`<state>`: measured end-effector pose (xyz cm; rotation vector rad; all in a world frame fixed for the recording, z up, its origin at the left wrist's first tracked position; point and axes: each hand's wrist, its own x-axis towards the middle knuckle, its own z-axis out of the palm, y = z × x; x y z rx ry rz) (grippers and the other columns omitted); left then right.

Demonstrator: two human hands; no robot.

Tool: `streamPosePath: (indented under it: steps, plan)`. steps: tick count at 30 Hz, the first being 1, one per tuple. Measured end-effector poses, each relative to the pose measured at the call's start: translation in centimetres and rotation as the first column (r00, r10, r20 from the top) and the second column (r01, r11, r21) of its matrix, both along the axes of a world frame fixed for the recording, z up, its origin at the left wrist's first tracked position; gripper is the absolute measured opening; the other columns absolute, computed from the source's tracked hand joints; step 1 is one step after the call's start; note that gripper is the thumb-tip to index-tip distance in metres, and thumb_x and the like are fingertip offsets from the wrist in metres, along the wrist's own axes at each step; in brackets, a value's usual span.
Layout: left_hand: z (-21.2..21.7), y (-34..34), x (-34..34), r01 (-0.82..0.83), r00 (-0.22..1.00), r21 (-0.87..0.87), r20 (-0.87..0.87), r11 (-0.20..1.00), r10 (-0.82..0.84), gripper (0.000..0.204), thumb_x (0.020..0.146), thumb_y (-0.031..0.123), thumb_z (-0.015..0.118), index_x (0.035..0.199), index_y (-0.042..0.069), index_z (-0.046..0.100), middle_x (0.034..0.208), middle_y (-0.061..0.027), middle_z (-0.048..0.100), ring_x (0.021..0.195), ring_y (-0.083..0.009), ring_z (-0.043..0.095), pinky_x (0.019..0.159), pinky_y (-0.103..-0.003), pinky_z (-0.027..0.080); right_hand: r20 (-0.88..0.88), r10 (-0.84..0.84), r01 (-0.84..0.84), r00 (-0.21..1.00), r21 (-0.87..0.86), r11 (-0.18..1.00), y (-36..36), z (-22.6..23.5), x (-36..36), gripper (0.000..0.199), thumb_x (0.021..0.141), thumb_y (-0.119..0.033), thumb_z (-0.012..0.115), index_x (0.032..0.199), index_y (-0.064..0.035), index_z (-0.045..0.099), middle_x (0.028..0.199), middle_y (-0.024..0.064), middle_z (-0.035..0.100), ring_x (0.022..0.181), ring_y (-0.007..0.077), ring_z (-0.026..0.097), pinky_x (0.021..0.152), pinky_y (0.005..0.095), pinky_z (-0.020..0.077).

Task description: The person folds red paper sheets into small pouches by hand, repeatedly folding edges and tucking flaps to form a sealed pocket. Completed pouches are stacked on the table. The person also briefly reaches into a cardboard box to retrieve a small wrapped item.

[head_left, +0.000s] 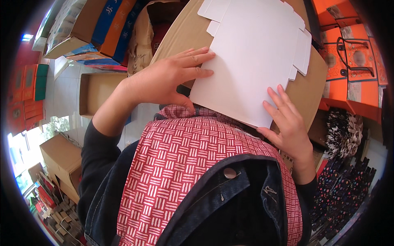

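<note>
A flat white die-cut cardboard blank (250, 57) with tabs along its sides lies on a larger sheet of brown cardboard (314, 80) in front of me. My left hand (172, 76) rests at its left edge, fingers stretched out with the tips on the white surface, and the thumb down near the lower corner. Over at the lower right corner, my right hand (287, 123) has its fingers spread, tips touching the sheet and thumb by the near edge. The near edge of the blank meets my red and white patterned apron (176, 160).
Orange boxes (357, 57) with a black handle are stacked at the right. A shallow open carton (100, 92) sits on the floor at left, below blue and orange boxes (111, 24). Farther down stands a brown carton (61, 158). Dark floral items (340, 184) lie at lower right.
</note>
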<state>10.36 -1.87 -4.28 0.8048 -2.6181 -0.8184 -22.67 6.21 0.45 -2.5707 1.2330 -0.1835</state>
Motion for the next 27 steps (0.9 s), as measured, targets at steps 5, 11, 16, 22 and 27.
streamPosePath:
  steps: [5, 11, 16, 22, 27]
  plan:
    - [0.6, -0.1, 0.0, 0.024, 1.0, -0.052, 0.019, 0.998, -0.023, 0.079, 0.056, 0.04, 0.086, 0.125, 0.012, 0.06, 0.146, -0.014, 0.038, 0.14, -0.0327, 0.026, 0.113, -0.054, 0.018, 0.056, 0.088, -0.083, 0.994, -0.086, 0.993, -0.5, 0.1, 0.2, 0.024, 0.077, -0.009, 0.069, 0.097, 0.0032, 0.062, 0.112, 0.0188, 0.062, 0.11, 0.0381, 0.058, 0.087, 0.0395, 0.0504]
    - [1.6, -1.1, -1.8, 0.04, 0.941, -0.005, -0.337, 0.999, -0.039, 0.045, 0.066, 0.026, 0.082, 0.106, 0.008, 0.07, 0.111, -0.0126, 0.067, 0.123, -0.033, 0.051, 0.112, -0.058, 0.019, 0.497, -0.203, 0.158, 0.844, 0.13, 0.979, 0.0, 2.5, -0.4, 0.006, 0.085, -0.001, 0.059, 0.088, 0.0031, 0.061, 0.088, 0.0162, 0.068, 0.075, 0.0256, 0.068, 0.069, 0.0306, 0.0541]
    - [3.4, -1.1, -3.7, 0.308, 0.677, 0.412, -0.728, 0.858, 0.107, 0.017, 0.082, 0.014, 0.072, 0.089, -0.001, 0.07, 0.087, -0.0147, 0.071, 0.083, -0.0252, 0.071, 0.082, -0.038, 0.056, 0.81, -0.08, -0.129, 0.58, 0.188, 0.974, -4.7, 5.8, -3.2, 0.044, 0.101, -0.032, 0.037, 0.091, 0.0034, 0.061, 0.094, 0.02, 0.068, 0.087, 0.0248, 0.068, 0.081, 0.0349, 0.0528]
    - [4.9, 0.4, -5.8, 0.143, 0.69, 0.805, -0.498, 0.576, 0.526, 0.031, 0.083, 0.01, 0.071, 0.106, -0.007, 0.062, 0.098, -0.0133, 0.069, 0.088, -0.0159, 0.066, 0.08, -0.028, 0.054, 0.306, -0.485, 0.362, 0.82, 0.378, 0.852, -16.0, 2.5, -4.2, 0.032, 0.098, -0.026, 0.047, 0.098, 0.0029, 0.061, 0.088, 0.0057, 0.062, 0.086, 0.0137, 0.059, 0.08, 0.0267, 0.0482]
    - [3.6, -0.2, -8.5, -0.125, 0.744, 0.897, -0.198, 0.424, 0.638, 0.058, 0.086, 0.001, 0.064, 0.135, -0.007, 0.035, 0.108, -0.0192, 0.063, 0.093, -0.0214, 0.067, 0.08, -0.031, 0.056, 0.033, -0.558, 0.395, 0.829, 0.672, 0.627, -17.5, 1.3, -1.6, 0.037, 0.097, -0.035, 0.049, 0.09, -0.0024, 0.063, 0.075, -0.0006, 0.06, 0.069, 0.0095, 0.055, 0.067, 0.0242, 0.0459]
